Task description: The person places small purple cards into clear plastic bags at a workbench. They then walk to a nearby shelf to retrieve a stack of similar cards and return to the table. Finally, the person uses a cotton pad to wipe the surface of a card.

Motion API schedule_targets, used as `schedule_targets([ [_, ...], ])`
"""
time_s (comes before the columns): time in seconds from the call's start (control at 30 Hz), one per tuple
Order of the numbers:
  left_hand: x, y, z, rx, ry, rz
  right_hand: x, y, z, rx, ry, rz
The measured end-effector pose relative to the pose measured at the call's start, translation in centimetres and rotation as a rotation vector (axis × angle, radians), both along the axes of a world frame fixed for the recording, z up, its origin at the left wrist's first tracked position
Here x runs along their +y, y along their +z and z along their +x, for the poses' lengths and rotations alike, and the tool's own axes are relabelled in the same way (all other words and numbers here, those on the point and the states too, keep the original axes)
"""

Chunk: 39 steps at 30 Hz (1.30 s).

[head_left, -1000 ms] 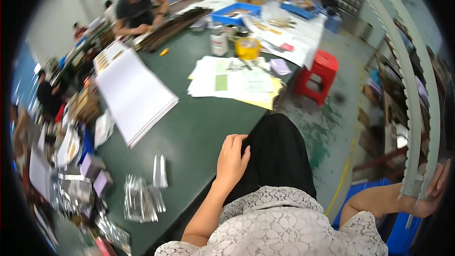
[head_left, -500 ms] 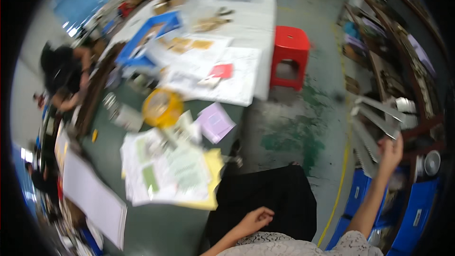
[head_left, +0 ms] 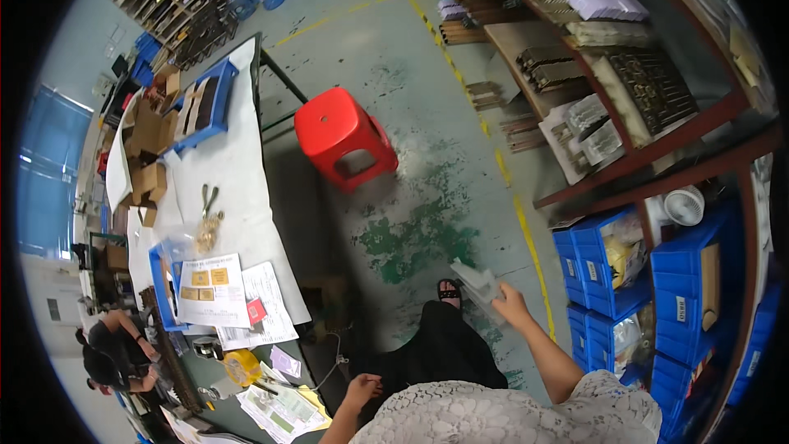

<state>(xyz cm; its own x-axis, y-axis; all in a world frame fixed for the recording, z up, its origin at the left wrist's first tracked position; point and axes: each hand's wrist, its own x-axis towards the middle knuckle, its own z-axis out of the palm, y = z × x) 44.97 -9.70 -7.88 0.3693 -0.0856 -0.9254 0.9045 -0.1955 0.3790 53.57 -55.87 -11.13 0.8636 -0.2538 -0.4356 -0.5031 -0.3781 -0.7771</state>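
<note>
My right hand (head_left: 511, 306) is stretched out over the floor, its fingers closed on one end of several thin, silvery metal strips (head_left: 477, 281). The strips overlap and look a little blurred. They hang above the floor beside my sandalled foot (head_left: 449, 293). My left hand (head_left: 362, 390) is in front of my body by the dark skirt (head_left: 440, 345). Its fingers are curled in, and nothing shows in them. To its left are a loose stack of papers (head_left: 283, 413) and a roll of yellow tape (head_left: 242, 367) on the green tabletop.
A red stool (head_left: 341, 136) stands beside the white-covered table (head_left: 246, 222). Shelves with metal parts (head_left: 649, 86) and blue bins (head_left: 682, 296) line the right side. A yellow line (head_left: 526, 238) runs along the worn floor. A person (head_left: 115, 349) works at the far left.
My view has swung right, so the stool and tables appear farther left. My right hand, still holding the metal strips, has moved away from the shelves and over the floor.
</note>
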Motion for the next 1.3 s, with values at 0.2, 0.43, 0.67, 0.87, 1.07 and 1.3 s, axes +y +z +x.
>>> schedule_targets([
  [0.2, -1.9, 2.7, 10.6, -0.081, 0.024, 0.104, -4.4, 3.8, -2.3, 0.224, 0.304, -0.111],
  [0.43, -4.0, 3.7, 21.6, -0.17, 0.009, 0.031, -6.8, 4.4, 4.1, 0.45, 0.297, -0.235],
  [0.67, -0.8, -4.9, 33.8, -0.164, -0.398, 0.271, -14.3, 0.1, 19.8, 0.717, 0.274, -0.206],
  [0.87, -2.8, -3.7, 50.1, -0.639, -0.26, 0.673, -16.9, 7.3, 41.0, 0.392, 0.245, -0.308],
  [1.07, -3.1, 6.8, 83.2, -0.952, -0.029, 0.805, -16.7, 8.0, 58.8, 0.125, 0.051, -0.314],
  [1.3, -6.3, 0.8, 105.5, -0.879, 0.033, 0.488, -19.1, 5.7, 84.1, 0.201, 0.378, -0.393],
])
